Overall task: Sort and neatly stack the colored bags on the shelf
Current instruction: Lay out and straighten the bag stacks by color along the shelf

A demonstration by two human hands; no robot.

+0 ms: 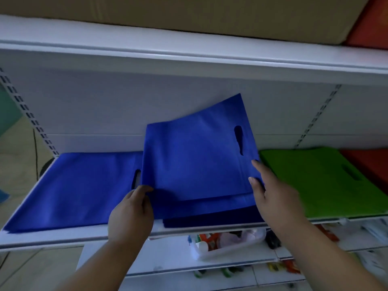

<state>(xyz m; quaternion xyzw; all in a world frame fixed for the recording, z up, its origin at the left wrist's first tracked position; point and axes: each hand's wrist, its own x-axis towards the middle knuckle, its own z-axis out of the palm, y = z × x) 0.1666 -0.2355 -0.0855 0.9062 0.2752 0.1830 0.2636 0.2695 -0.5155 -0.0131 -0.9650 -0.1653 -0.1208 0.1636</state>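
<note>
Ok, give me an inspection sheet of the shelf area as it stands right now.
Surface: white shelf, sloping toward the camera, bags laid side by side.
Job's things: tilted blue bag raised over the middle blue stack; left blue stack flat; green stack flat on the right; red bags at far right.
Clutter: white tray of small items on the lower shelf.
Hands: left hand pinches the tilted bag's lower left corner; right hand holds its right edge, grip partly hidden.
Cables: one dark cable left of the shelf.
Surroundings: cardboard box on the upper shelf; tiled floor.
</note>
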